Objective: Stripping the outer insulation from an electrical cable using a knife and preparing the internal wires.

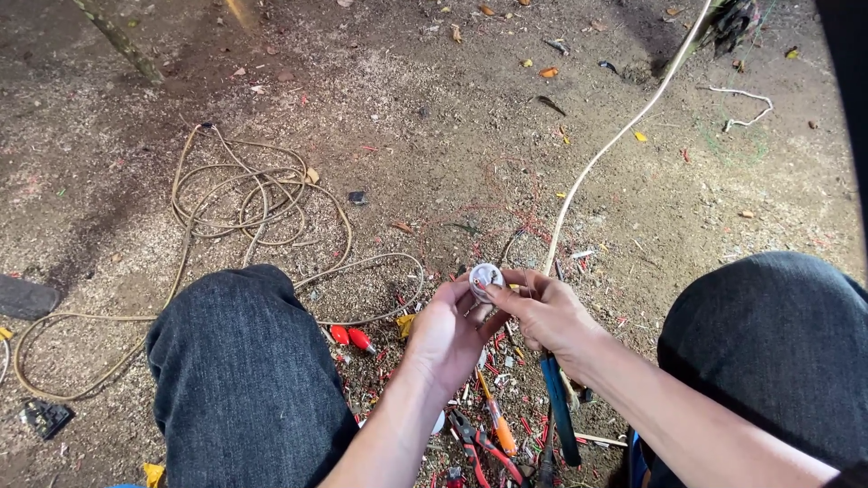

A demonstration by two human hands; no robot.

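Between my knees, my left hand and my right hand meet around a small round white fitting, about the size of a lamp holder or plug cap. The left hand cups it from below. Thumb and fingers of the right hand pinch its edge from the right. A pale cable runs from near the hands away to the upper right. What is inside the fitting is too small to tell.
On the dirt below the hands lie an orange-handled screwdriver, red-handled pliers and a blue-handled tool. Two red clips lie by my left knee. A coiled tan cable spreads at left. Wire scraps litter the ground.
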